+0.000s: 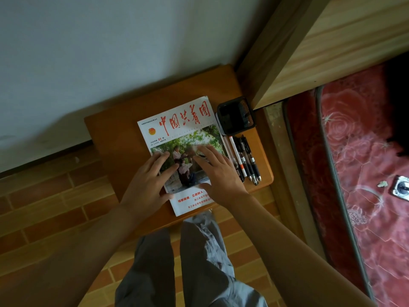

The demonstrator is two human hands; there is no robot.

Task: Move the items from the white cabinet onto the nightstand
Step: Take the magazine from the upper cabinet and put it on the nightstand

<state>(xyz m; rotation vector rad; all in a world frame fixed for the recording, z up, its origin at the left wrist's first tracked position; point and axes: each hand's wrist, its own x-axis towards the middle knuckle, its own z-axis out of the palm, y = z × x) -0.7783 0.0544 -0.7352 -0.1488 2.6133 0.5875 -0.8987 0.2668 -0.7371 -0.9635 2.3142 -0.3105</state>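
Person's grey-trousered legs (177,262) stood nearest the camera, right at the nightstand (106,138), the biggest surface. Magazine (177,134) lay flat on top, slightly skewed, overhanging the front edge. Left hand (148,180) and right hand (218,173) both rested on the cover, fingers spread flat, gripping nothing, probably squaring it. Black mesh pen holder (235,115) sat beside it at the back; pens (245,160) were lined alongside, likely kept from rolling.
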